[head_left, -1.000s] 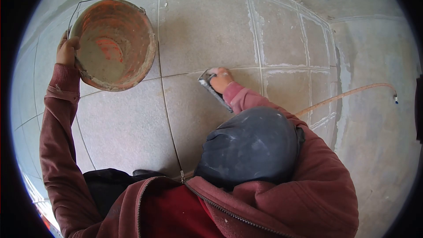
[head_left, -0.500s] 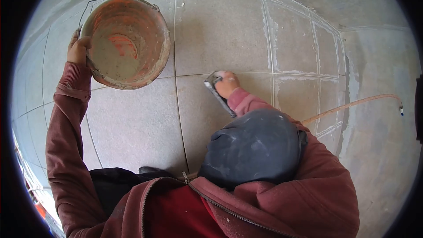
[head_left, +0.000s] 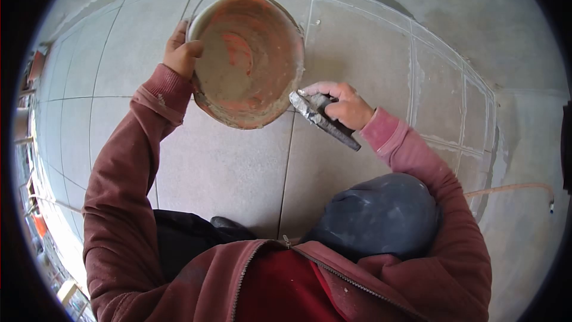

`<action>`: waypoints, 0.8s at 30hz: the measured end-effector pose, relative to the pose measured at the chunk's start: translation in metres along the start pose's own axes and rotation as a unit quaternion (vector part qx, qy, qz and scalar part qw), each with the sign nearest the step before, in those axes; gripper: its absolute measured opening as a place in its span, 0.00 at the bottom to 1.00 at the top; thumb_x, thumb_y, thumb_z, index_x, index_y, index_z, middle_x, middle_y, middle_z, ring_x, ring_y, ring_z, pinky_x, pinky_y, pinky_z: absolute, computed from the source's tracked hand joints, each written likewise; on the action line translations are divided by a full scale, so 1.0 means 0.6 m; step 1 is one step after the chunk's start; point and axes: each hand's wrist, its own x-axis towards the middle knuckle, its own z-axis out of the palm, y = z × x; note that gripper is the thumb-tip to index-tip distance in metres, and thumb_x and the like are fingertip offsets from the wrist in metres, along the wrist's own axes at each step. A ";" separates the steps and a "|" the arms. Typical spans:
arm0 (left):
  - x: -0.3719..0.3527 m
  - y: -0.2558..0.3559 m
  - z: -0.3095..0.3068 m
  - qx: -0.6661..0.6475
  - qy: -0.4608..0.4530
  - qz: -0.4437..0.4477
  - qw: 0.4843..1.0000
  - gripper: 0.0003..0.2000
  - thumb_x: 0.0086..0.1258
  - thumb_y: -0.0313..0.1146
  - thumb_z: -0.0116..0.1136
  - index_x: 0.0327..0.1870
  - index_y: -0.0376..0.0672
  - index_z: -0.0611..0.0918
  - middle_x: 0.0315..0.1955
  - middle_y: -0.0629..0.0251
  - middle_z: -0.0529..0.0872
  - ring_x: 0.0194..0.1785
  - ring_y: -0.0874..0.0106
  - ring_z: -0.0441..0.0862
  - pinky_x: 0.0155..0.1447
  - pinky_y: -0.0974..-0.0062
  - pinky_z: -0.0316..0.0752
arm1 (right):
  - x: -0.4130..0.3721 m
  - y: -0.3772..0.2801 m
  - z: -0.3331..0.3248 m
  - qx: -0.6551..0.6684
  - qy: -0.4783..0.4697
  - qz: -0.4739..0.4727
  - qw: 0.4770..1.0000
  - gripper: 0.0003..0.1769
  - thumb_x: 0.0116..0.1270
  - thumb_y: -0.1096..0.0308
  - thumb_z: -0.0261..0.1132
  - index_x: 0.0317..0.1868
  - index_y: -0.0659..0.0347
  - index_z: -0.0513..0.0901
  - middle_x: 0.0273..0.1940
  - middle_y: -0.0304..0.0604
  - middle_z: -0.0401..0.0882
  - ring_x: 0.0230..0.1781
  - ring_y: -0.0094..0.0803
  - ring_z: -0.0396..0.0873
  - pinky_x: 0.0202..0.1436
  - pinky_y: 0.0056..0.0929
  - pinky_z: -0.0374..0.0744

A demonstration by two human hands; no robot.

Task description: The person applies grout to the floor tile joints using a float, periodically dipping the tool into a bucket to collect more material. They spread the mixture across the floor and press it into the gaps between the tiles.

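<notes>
An orange bucket (head_left: 280, 53), coated inside with grey residue, is tilted so its opening faces me, with a thin wire handle along its top. My left hand (head_left: 183, 52) is closed on the left rim. To the right of the bucket, my right hand (head_left: 345, 105) grips a dark float (head_left: 339, 131) by its handle. Pale wet paste (head_left: 305, 106) covers the float's upper left end, which is at the bucket's right rim; whether they touch I cannot tell.
Large floor tiles (head_left: 226, 167) lie beneath, with pale paste along joints (head_left: 411, 83) at the right. A thin hose (head_left: 512, 187) comes out at the right near a grey wall (head_left: 530, 143). My bent knee (head_left: 381, 214) is below my right hand. Assorted items stand at the far left.
My right hand has lifted the float from the tiles to the bucket's rim, and paste now shows on its end. The view has shifted, so the bucket appears further right.
</notes>
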 end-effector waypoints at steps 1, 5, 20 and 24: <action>0.016 0.005 0.020 0.004 0.007 -0.012 1.000 0.28 0.48 0.20 0.42 0.57 0.36 0.68 0.46 0.59 0.77 0.47 0.68 0.76 0.52 0.74 0.71 | 0.033 -0.031 -0.024 -0.039 -0.044 0.025 0.998 0.21 0.47 0.75 0.53 0.44 0.62 0.81 0.34 0.46 0.82 0.35 0.30 0.79 0.42 0.24 0.74; 0.009 0.027 0.045 -0.016 -0.012 -0.023 1.000 0.25 0.47 0.20 0.44 0.52 0.40 0.73 0.36 0.66 0.78 0.37 0.76 0.74 0.43 0.80 0.70 | 0.156 -0.054 -0.017 -0.290 -0.150 -0.062 0.943 0.18 0.53 0.70 0.52 0.43 0.62 0.81 0.36 0.50 0.81 0.35 0.40 0.80 0.44 0.33 0.75; 0.011 0.052 0.091 -0.048 -0.131 0.011 0.990 0.20 0.47 0.19 0.47 0.45 0.40 0.76 0.31 0.68 0.79 0.35 0.77 0.75 0.41 0.81 0.71 | 0.281 -0.011 0.139 -0.017 -0.154 -0.033 0.987 0.13 0.64 0.64 0.53 0.45 0.57 0.79 0.44 0.39 0.79 0.46 0.28 0.76 0.48 0.27 0.74; 0.019 0.041 0.078 -0.010 -0.126 0.013 0.992 0.21 0.47 0.21 0.48 0.47 0.40 0.76 0.33 0.67 0.80 0.36 0.75 0.76 0.43 0.79 0.72 | 0.257 -0.036 0.088 0.085 -0.103 0.227 0.965 0.13 0.63 0.65 0.55 0.45 0.57 0.78 0.43 0.39 0.79 0.44 0.25 0.76 0.46 0.25 0.74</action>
